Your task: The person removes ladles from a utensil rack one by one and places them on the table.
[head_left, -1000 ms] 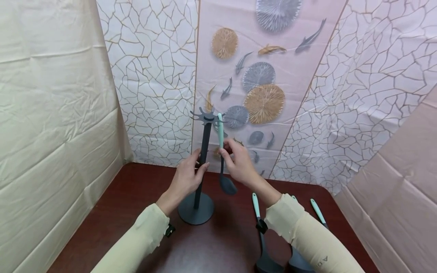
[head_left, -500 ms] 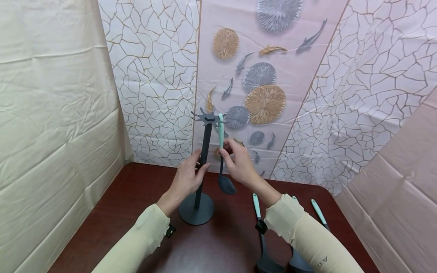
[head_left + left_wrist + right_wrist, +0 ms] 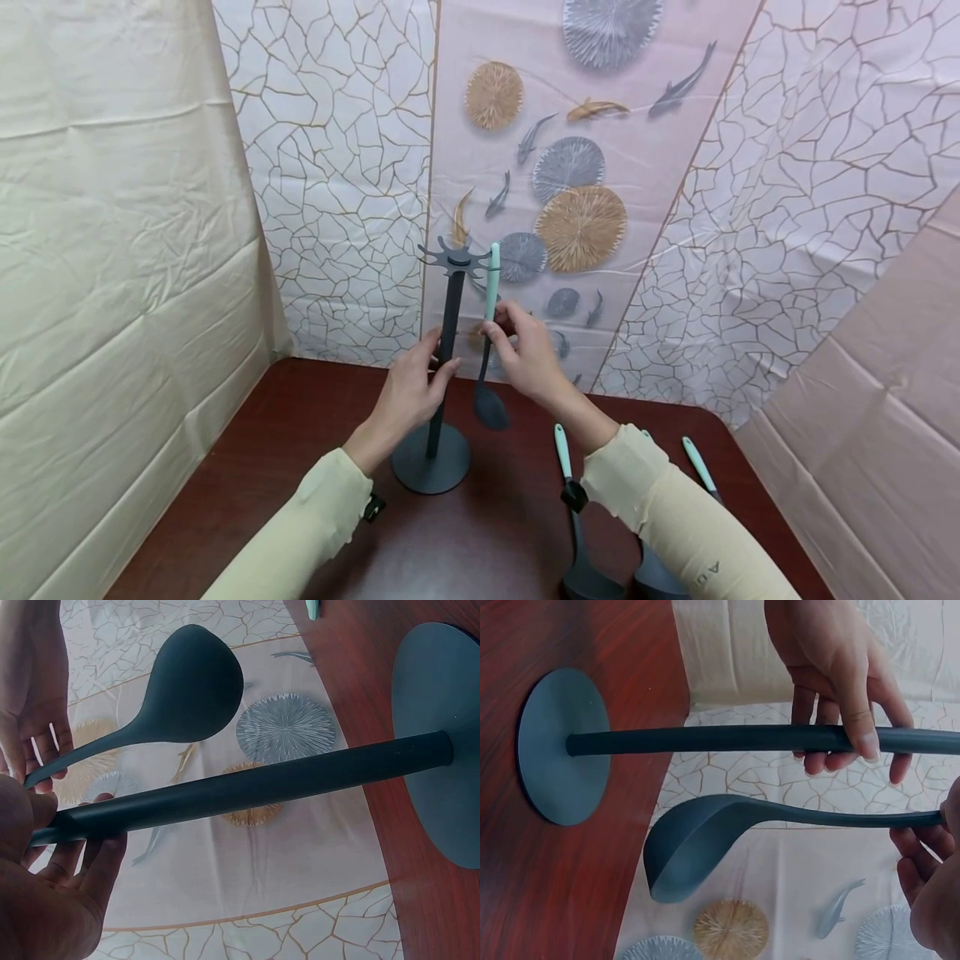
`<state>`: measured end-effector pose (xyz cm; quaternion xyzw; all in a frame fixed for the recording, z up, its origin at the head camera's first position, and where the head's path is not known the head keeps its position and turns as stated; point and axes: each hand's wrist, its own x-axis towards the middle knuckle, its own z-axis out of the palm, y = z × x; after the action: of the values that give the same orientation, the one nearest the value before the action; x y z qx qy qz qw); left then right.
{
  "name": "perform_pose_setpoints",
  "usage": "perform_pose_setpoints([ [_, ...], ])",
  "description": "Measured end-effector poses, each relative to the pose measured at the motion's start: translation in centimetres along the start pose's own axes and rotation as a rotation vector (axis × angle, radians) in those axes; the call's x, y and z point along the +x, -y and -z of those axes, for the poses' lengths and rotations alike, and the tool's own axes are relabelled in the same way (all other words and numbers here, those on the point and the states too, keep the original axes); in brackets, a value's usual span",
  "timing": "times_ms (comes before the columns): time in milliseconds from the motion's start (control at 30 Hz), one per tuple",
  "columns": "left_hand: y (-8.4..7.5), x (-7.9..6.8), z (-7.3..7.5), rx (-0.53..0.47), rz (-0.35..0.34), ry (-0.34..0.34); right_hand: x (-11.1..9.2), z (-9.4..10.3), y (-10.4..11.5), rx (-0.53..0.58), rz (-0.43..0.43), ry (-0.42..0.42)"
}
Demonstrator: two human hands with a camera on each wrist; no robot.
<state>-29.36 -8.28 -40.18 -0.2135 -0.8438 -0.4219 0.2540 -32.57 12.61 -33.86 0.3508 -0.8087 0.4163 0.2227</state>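
A dark utensil stand (image 3: 452, 317) with a round base and a ring of hooks (image 3: 457, 260) on top stands upright on the table. My left hand (image 3: 408, 383) grips its post about mid-height, thumb on one side and fingers on the other. To the right of the post, my right hand (image 3: 528, 350) pinches a ladle (image 3: 491, 407) where its mint-green handle meets the dark neck. The ladle hangs bowl down, slightly tilted, its handle top beside the right-hand hooks; whether it touches a hook I cannot tell. In the right wrist view, the deep ladle bowl (image 3: 694, 844) shows apart from the post.
Several more mint-handled utensils lie on the dark red table (image 3: 450, 550) at the right, among them one with a broad dark head (image 3: 591, 579) and one by its green handle (image 3: 699, 462). My right sleeve covers part of them. Patterned cloth (image 3: 337, 183) hangs behind the table.
The ladle's handle top has shifted a little right and up, away from the post, while its bowl has swung slightly left. My left hand and the stand have stayed put.
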Motion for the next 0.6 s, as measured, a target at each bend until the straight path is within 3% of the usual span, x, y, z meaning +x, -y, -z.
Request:
perform_pose_setpoints([
  [600, 0.00, -0.07, -0.20, 0.008, 0.003, 0.002, -0.15, 0.30, -0.05, -0.022, 0.004, -0.012],
])
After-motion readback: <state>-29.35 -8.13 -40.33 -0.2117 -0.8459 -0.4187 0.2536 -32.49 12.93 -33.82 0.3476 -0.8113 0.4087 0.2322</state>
